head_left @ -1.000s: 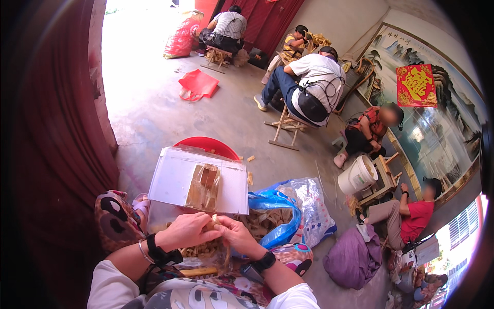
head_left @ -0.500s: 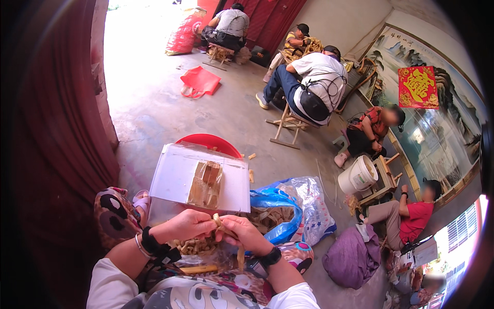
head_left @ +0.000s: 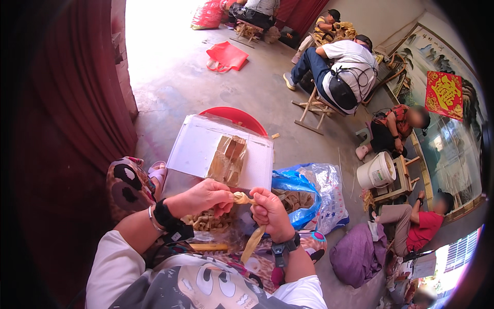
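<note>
The tan strip [head_left: 253, 243] looks light, soft and pliable, and might tear if pulled hard; fingertips close beside its twisted knot [head_left: 241, 198] seem the best hold. Its loose tail hangs below the right hand [head_left: 271, 212], and the knot sits between the 2 hands: the left hand [head_left: 206, 198] pinches the knot's left end, the right closes around the strip just beside it. Small tan pieces [head_left: 208, 221] lie below the left hand. Beyond the hands, a white board [head_left: 190, 149] bears a wrapped bundle [head_left: 226, 159], with a red basin [head_left: 239, 118] showing past its far edge.
</note>
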The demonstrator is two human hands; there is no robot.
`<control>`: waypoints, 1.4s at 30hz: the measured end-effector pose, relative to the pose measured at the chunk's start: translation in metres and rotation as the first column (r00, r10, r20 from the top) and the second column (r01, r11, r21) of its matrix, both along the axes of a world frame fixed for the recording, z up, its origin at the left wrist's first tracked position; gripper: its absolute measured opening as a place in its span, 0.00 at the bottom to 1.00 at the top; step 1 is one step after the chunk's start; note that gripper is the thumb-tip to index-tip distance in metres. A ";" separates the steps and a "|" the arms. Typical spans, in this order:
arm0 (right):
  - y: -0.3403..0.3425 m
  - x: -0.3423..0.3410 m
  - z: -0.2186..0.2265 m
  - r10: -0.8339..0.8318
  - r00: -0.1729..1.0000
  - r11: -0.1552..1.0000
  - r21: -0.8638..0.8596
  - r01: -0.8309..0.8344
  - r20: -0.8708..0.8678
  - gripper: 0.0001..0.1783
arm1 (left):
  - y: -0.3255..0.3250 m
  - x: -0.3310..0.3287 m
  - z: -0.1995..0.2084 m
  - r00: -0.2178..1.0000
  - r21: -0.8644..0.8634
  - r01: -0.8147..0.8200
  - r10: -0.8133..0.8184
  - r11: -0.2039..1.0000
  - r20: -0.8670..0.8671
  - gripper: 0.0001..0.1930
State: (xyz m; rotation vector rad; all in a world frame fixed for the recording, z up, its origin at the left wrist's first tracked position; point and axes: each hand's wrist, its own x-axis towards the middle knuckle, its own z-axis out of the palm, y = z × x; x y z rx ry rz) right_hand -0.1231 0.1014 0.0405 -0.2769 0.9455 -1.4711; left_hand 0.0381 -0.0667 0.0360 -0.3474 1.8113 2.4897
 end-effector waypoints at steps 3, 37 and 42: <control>-0.003 -0.001 0.004 -0.012 0.992 0.997 0.068 0.021 -0.129 0.04 | 0.001 0.001 0.006 0.999 -0.051 -0.014 0.013 0.999 -0.033 0.14; -0.012 0.008 -0.015 0.401 0.739 0.913 0.167 -0.373 -0.541 0.15 | 0.004 0.007 -0.018 0.949 -0.731 -0.064 -0.186 0.679 -0.256 0.11; -0.016 0.006 -0.019 0.250 0.787 0.960 0.037 -0.279 -0.564 0.13 | 0.008 0.009 -0.013 0.928 -0.674 -0.227 -0.054 0.703 -0.370 0.14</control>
